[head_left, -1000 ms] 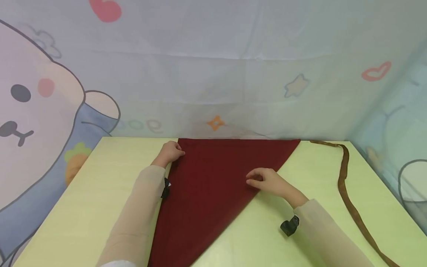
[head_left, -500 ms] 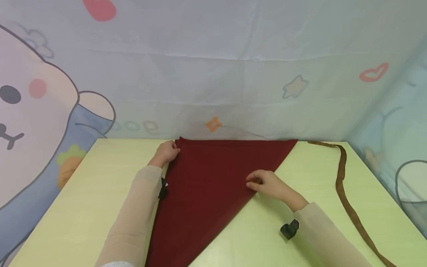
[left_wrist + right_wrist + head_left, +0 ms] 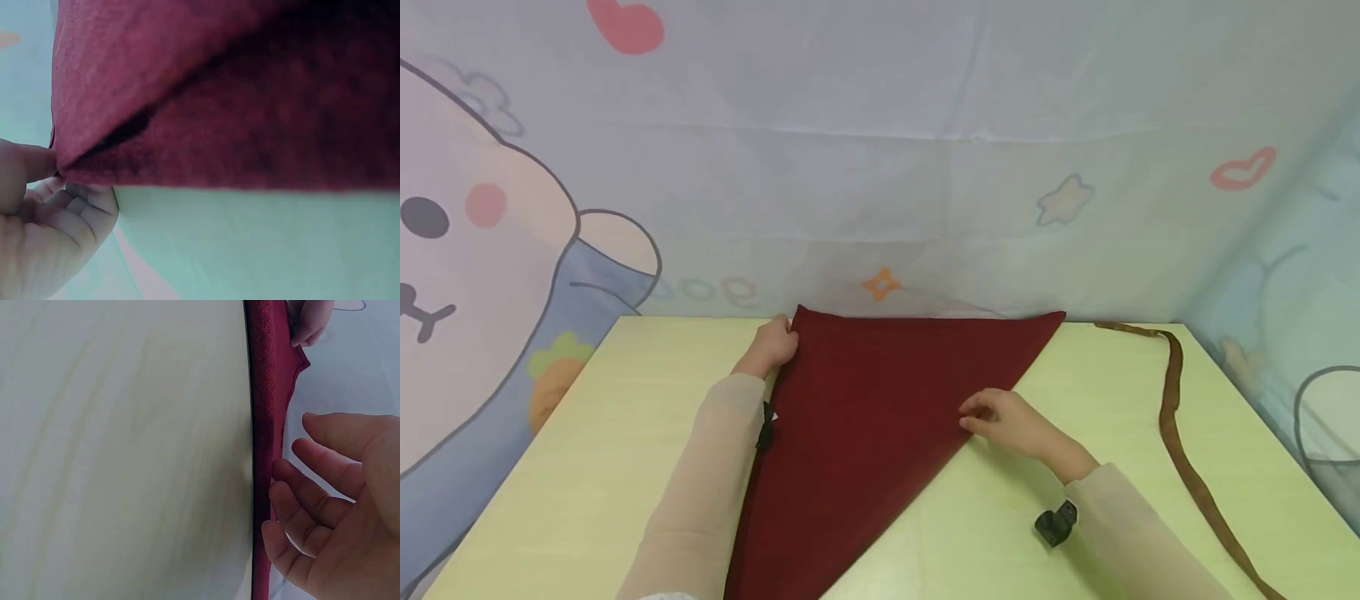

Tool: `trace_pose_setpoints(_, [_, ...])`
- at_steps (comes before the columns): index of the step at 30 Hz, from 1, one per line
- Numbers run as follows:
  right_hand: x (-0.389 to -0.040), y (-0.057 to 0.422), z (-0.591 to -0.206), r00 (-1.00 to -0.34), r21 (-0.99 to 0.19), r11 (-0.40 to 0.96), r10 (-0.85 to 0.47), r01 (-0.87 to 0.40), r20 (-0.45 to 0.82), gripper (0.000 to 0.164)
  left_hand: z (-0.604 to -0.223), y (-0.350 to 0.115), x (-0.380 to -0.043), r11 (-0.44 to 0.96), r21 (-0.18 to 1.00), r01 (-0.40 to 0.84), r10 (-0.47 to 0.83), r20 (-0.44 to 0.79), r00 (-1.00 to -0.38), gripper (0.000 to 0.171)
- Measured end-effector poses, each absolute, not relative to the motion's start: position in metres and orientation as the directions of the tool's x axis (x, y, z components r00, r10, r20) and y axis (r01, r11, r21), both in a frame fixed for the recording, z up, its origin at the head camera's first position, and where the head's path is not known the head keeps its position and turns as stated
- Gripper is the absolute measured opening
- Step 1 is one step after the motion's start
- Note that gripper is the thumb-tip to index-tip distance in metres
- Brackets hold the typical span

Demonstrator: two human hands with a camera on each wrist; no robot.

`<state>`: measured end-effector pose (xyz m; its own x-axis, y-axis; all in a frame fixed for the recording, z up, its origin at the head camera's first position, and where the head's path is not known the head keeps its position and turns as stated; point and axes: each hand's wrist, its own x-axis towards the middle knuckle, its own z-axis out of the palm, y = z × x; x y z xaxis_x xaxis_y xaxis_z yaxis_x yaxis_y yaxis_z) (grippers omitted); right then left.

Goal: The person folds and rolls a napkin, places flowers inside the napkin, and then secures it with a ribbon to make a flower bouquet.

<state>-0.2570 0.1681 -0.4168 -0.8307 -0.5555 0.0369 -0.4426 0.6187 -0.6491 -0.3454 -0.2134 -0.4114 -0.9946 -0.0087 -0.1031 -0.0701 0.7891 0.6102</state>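
A dark red cloth [image 3: 865, 433], folded into a long triangle, lies across the table with its wide end at the far edge. At its far left corner my left hand [image 3: 771, 343] pinches the fabric. The left wrist view shows thumb and fingers [image 3: 41, 164] gripping that corner, with two layers of cloth [image 3: 262, 137] parting in a narrow gap. My right hand [image 3: 1013, 422] hovers near the slanted right side of the cloth, fingers loosely curved and holding nothing. In the right wrist view its fingers [image 3: 300, 519] spread beside the cloth's folded edge.
A narrow brown strap [image 3: 1180, 442] runs down the right side of the yellow table [image 3: 1135, 400]. Behind the far edge hangs a printed backdrop [image 3: 880, 183] with a cartoon bear; it continues along the right side.
My left hand has moved slightly left and now grips the cloth's far left corner, which has risen a little. The far right corner has shifted slightly left. My right hand stays nearly still.
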Motion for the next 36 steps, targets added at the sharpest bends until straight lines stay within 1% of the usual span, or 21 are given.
trace_pose_setpoints(3, [-0.257,0.168,-0.416,-0.827,-0.644,0.621,-0.561,-0.447,0.034,0.019,-0.470,-0.240,-0.399,0.791,0.607,-0.069,-0.026,-0.078,-0.997,0.015])
trace_pose_setpoints(5, [-0.257,0.168,-0.416,-0.824,-0.644,0.618,-0.566,-0.451,0.034,0.019,-0.508,-0.258,-0.432,0.797,0.601,-0.065,-0.044,-0.050,-0.998,0.022])
trace_pose_setpoints(6, [-0.257,0.167,-0.415,-0.821,-0.643,0.616,-0.569,-0.455,0.036,0.019,-0.523,-0.266,-0.446,0.799,0.597,-0.071,-0.049,-0.054,-0.997,0.029])
trace_pose_setpoints(7, [-0.258,0.166,-0.415,-0.820,-0.640,0.615,-0.572,-0.460,0.040,0.019,-0.542,-0.276,-0.461,0.808,0.585,-0.061,-0.056,-0.027,-0.998,0.033])
trace_pose_setpoints(10, [-0.258,0.164,-0.414,-0.816,-0.635,0.615,-0.577,-0.467,0.041,0.018,-0.528,-0.274,-0.448,0.824,0.562,-0.071,-0.068,-0.026,-0.997,0.049])
trace_pose_setpoints(11, [-0.259,0.164,-0.413,-0.814,-0.632,0.616,-0.579,-0.470,0.042,0.018,-0.519,-0.272,-0.442,0.826,0.557,-0.088,-0.072,-0.050,-0.996,0.054])
trace_pose_setpoints(13, [-0.259,0.162,-0.412,-0.812,-0.626,0.619,-0.582,-0.475,0.042,0.017,-0.508,-0.269,-0.432,0.836,0.539,-0.101,-0.085,-0.055,-0.995,0.059])
trace_pose_setpoints(15, [-0.261,0.161,-0.412,-0.809,-0.624,0.618,-0.587,-0.478,0.039,0.017,-0.487,-0.263,-0.417,0.830,0.534,-0.162,-0.107,-0.131,-0.986,0.061])
trace_pose_setpoints(18, [-0.263,0.159,-0.412,-0.804,-0.619,0.621,-0.593,-0.482,0.031,0.018,-0.462,-0.258,-0.399,0.829,0.519,-0.210,-0.122,-0.200,-0.972,0.059])
trace_pose_setpoints(21, [-0.265,0.158,-0.414,-0.801,-0.609,0.626,-0.598,-0.488,0.027,0.018,-0.445,-0.258,-0.384,0.826,0.525,-0.203,-0.093,-0.228,-0.969,0.056])
trace_pose_setpoints(25, [-0.267,0.157,-0.415,-0.808,-0.586,0.643,-0.589,-0.493,0.033,0.016,-0.418,-0.251,-0.358,0.780,0.591,-0.203,-0.048,-0.268,-0.962,0.048])
trace_pose_setpoints(26, [-0.267,0.157,-0.414,-0.812,-0.576,0.651,-0.583,-0.494,0.038,0.015,-0.406,-0.244,-0.347,0.765,0.599,-0.236,-0.048,-0.312,-0.949,0.045])
trace_pose_setpoints(30, [-0.268,0.158,-0.413,-0.816,-0.501,0.688,-0.574,-0.525,0.069,0.013,-0.394,-0.238,-0.328,0.749,0.632,-0.200,0.010,-0.313,-0.950,0.042])
trace_pose_setpoints(36, [-0.268,0.158,-0.410,-0.837,-0.414,0.750,-0.543,-0.516,0.058,0.014,-0.390,-0.225,-0.309,0.781,0.606,-0.150,0.084,-0.340,-0.937,0.035])
